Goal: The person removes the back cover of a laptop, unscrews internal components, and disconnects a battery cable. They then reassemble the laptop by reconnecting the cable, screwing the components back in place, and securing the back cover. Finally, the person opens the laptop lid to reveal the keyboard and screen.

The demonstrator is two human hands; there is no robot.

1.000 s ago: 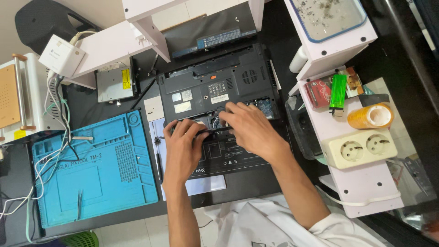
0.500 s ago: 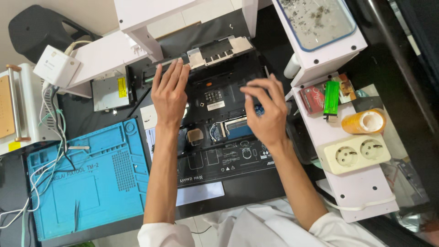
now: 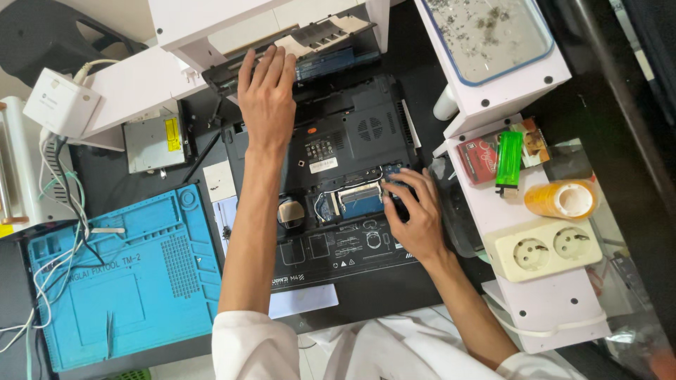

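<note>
An upturned black laptop [image 3: 352,141] lies on the desk with its bottom panels off, showing circuit boards and wires. My left hand [image 3: 266,95] reaches to its far edge, fingers flat on a long black battery pack [image 3: 317,60] lying under the white shelf. My right hand [image 3: 415,211] rests on the laptop's right side, fingertips touching the open compartment with a blue memory board [image 3: 359,200]. Neither hand visibly grips anything.
A blue repair mat [image 3: 105,281] with tweezers lies at left, beside a silver drive [image 3: 151,144] and a white adapter [image 3: 60,105]. At right, a white shelf holds a double socket [image 3: 542,250], a tape roll [image 3: 563,199], a green lighter [image 3: 508,158] and a tray [image 3: 486,35].
My left hand has stretched farther away, from the laptop's middle up onto the battery pack. My right hand has shifted lower on the laptop's right side, onto the open compartment.
</note>
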